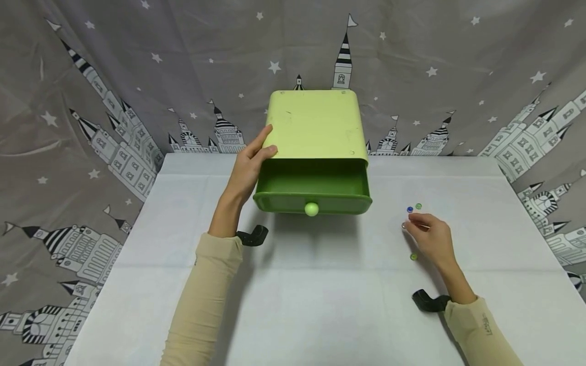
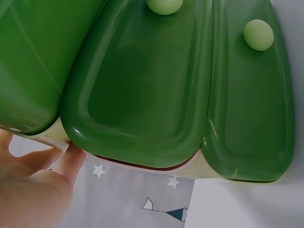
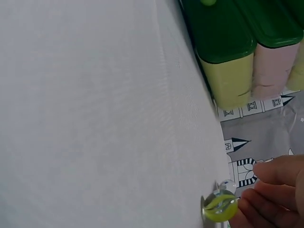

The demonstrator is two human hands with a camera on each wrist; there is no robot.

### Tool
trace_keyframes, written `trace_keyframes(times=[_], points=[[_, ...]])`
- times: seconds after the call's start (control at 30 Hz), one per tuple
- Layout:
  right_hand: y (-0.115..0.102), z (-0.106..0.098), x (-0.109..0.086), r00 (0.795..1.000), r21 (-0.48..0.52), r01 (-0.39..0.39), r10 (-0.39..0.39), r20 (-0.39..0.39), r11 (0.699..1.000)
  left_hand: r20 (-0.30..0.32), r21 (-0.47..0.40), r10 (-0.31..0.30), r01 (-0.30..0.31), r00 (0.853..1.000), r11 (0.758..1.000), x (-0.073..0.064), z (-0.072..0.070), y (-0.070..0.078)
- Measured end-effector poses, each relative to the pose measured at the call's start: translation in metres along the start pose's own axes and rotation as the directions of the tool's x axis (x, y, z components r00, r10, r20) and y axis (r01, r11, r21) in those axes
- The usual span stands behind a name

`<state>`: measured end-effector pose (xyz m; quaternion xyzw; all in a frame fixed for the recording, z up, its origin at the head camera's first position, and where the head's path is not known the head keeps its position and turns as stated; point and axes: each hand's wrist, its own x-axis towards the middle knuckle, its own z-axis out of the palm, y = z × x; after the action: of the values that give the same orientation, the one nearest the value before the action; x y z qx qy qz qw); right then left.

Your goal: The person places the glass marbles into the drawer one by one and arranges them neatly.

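A pale yellow-green drawer cabinet stands on the white table, its dark green top drawer pulled out and bare inside where visible. My left hand rests against the cabinet's left side near the upper front corner, thumb on the top edge. To the right, my right hand reaches down to the marbles with thumb and fingers apart. Near its fingertips lie a clear marble, a blue marble and a green marble. Closer to me is a yellow-green marble.
Two lower drawers with round knobs, including the middle drawer and bottom drawer, are closed. Behind the table hangs a grey curtain printed with castles and stars. Black wrist devices sit at both cuffs.
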<state>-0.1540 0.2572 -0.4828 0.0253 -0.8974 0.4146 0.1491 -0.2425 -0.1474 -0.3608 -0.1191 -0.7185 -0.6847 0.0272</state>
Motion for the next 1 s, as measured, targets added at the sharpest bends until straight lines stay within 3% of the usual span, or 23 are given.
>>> trace_keyframes(times=[0.67, 1.0], points=[[0.005, 0.003, -0.001, 1.0, -0.105, -0.016, 0.017, 0.007, 0.994, -0.025, -0.032, 0.001, -0.002, 1.0, 0.999, 0.001, 0.002, -0.002], [0.014, 0.0, 0.002, 0.999, -0.097, -0.015, 0.018, 0.027, 0.995, -0.021, -0.04, 0.017, -0.017, 1.0, 0.999, 0.002, 0.002, -0.003]])
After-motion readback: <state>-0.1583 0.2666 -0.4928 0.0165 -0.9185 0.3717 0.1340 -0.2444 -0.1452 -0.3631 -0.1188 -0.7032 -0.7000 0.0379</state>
